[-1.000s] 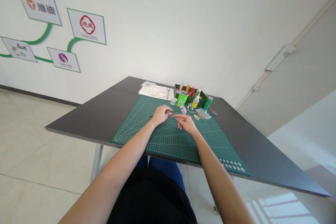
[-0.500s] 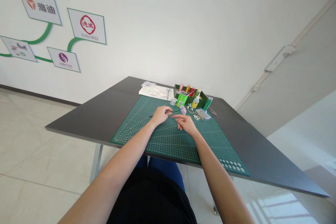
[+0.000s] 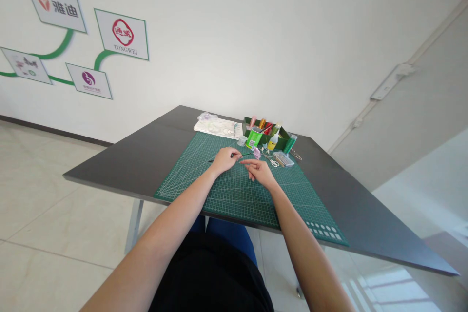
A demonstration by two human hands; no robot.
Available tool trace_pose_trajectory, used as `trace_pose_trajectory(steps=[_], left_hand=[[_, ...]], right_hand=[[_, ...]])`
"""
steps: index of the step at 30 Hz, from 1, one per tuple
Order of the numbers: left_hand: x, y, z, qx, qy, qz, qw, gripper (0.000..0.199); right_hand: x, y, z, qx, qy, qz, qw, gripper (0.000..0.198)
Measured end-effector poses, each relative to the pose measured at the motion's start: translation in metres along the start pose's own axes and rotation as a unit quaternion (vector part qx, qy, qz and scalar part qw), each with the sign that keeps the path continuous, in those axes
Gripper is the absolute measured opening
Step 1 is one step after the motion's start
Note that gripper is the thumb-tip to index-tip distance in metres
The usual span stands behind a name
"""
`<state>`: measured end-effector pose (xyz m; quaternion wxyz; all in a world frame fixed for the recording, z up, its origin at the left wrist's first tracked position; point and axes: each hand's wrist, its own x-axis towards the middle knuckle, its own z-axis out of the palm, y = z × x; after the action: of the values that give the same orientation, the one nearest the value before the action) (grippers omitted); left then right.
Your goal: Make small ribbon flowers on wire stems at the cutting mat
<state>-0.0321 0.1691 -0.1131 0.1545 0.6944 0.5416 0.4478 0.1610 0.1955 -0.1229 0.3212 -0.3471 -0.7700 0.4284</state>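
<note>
Wall signs (image 3: 120, 34) joined by green bands, far left of the fingers; pale tiled floor (image 3: 44, 214) below. Dark tabletop (image 3: 135, 156) runs out to both sides of the fingers, green cutting mat (image 3: 237, 200) beneath them. Paper sheets (image 3: 210, 127) lie beyond the left fingers (image 3: 236, 151), which are closed in a pinch on a thin dark stem (image 3: 246, 154). Right fingers (image 3: 248, 161) point toward the left ones, index extended; cannot tell whether they grip anything fine. Lilac flower (image 3: 257, 153), apparently at the stem's end, just beyond them. Step, in my judgement: working on the held stem; next move seems to call for a steady left pinch, light right touch. Farther beyond the fingers, green can (image 3: 253, 138); to their right, white scissors (image 3: 274, 163), clear case (image 3: 284, 159). Power strip (image 3: 387, 84) far right.
</note>
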Motion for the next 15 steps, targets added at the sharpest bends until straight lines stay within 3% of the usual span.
trace_pose_trajectory(steps=[15], left_hand=[[-0.0012,0.0009,-0.0008,0.009,0.008,-0.001,1.000,0.013]], right_hand=[[-0.0007,-0.0002,0.0003,-0.006,-0.002,0.000,1.000,0.041]])
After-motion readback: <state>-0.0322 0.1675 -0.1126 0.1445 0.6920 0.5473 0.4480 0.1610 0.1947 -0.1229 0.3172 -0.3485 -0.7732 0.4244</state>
